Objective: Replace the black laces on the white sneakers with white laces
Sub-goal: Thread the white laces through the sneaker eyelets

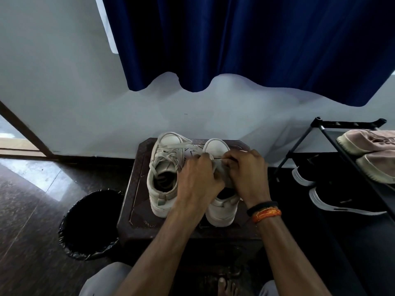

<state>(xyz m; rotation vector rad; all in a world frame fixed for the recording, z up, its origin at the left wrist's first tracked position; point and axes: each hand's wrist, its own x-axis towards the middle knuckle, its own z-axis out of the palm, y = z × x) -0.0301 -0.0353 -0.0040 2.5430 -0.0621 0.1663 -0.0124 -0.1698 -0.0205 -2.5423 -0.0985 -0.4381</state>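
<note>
White laces, both sneakers on the counter [136, 212].
My left hand [197, 180] and right hand [245, 171] seemingly pinch the white lace [213, 162] over the right sneaker [222, 208]; its eyelets are hidden. Left sneaker [163, 174] stands beside, laced.

Hands [222, 169] hide right sneaker [222, 210] lacing.

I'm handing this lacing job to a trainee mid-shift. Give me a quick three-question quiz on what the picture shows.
1. True or false: the left white sneaker already carries white laces.
2. Which shoe are the left hand and right hand working on?
   A. the left one  B. the right white sneaker  C. a pink shoe on the black metal rack
3. What stands on the floor left of the dark brown stool?

Key: 1 true; 2 B; 3 a bin with a black liner.
</note>
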